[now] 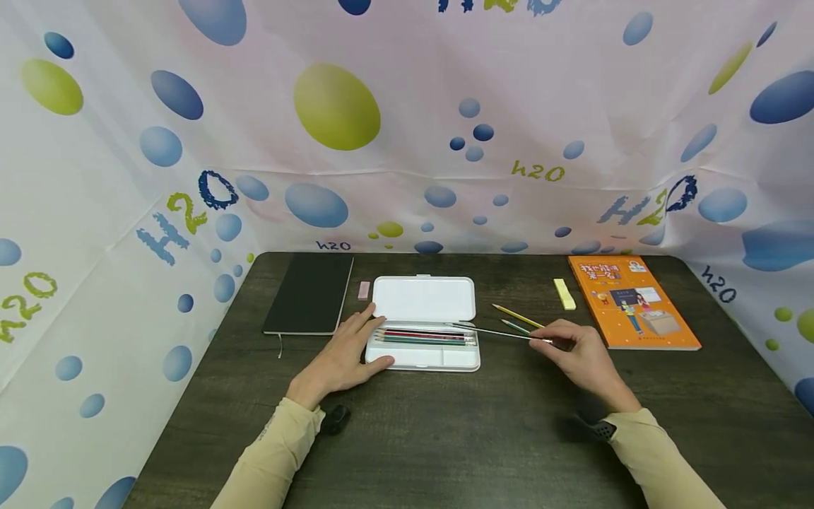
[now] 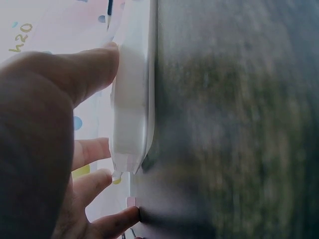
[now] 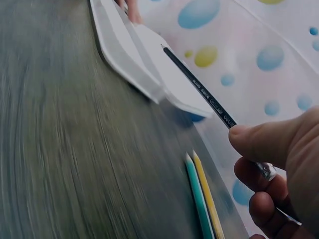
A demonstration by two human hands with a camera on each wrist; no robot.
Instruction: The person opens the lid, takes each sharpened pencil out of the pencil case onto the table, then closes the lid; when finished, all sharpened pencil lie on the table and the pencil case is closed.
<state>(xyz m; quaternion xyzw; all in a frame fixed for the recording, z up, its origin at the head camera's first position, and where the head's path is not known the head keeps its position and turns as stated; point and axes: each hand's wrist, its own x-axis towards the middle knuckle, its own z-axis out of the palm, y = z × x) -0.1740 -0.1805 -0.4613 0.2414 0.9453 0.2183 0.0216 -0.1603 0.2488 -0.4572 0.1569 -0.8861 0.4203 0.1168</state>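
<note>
A white pencil case [image 1: 439, 360] lies with its lid [image 1: 424, 298] folded back. Several pencils [image 1: 422, 336] lie side by side in it. My left hand [image 1: 343, 353] rests at its left end, thumb on the near rim and fingers stretched along the side. In the left wrist view, the thumb [image 2: 94, 69] touches the case's upper edge. My right hand [image 1: 581, 353] pinches a black pencil [image 3: 199, 89] near its silver end, between thumb and fingers. The pencil's tip points left, over the case's right end. Beneath it on the table lie a yellow pencil [image 1: 516, 314] and a green pencil [image 1: 514, 326].
A black notebook [image 1: 310, 293] lies at the left, with a pink eraser [image 1: 364, 290] beside the case. On the right are a yellow eraser-like block [image 1: 564, 294] and an orange book [image 1: 629, 304]. A patterned curtain [image 1: 407, 141] hangs behind the dark table [image 1: 445, 438].
</note>
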